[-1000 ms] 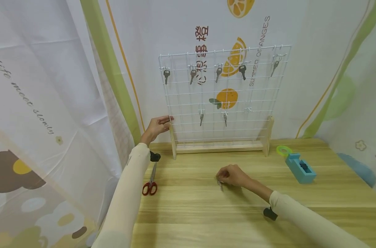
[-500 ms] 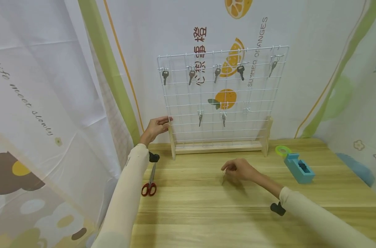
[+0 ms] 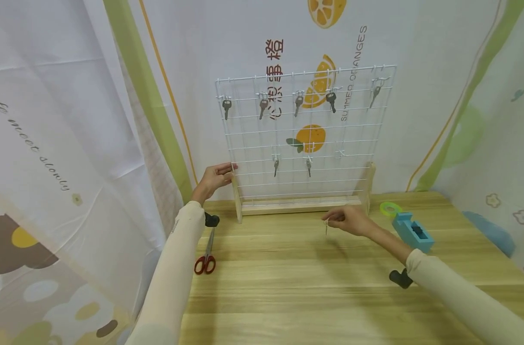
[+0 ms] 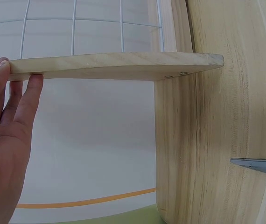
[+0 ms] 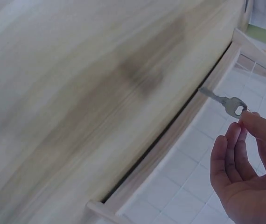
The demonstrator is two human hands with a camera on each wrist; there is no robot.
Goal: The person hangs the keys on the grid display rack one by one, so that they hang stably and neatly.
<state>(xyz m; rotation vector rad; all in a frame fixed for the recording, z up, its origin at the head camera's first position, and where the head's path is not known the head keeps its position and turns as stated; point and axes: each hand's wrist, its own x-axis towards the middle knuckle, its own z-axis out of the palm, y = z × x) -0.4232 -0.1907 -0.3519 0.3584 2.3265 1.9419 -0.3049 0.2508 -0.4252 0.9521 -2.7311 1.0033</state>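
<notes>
Out over the table, my right hand (image 3: 351,221) pinches a key (image 5: 228,103) between thumb and fingertips at its bow end, where a thin ring shows. The blade points away from the fingers and hangs downward in the head view. At the left end of a white wire grid rack (image 3: 307,128), my left hand (image 3: 214,179) grips the top of the wooden side panel (image 4: 114,64), thumb on one face and fingers on the other. Several keys hang from hooks along the grid's upper row, and two smaller keys hang lower. A lower hook (image 3: 341,153) to their right bears no key.
Red-handled scissors (image 3: 205,263) lie on the wooden table (image 3: 262,287) at the left. A blue tape dispenser (image 3: 413,232) and a yellow-green tape roll (image 3: 390,209) sit right of the rack. A printed curtain (image 3: 425,86) hangs behind.
My right hand has lifted the key from near the table surface and moved it forward and right, towards the rack. My left hand stays on the side panel.
</notes>
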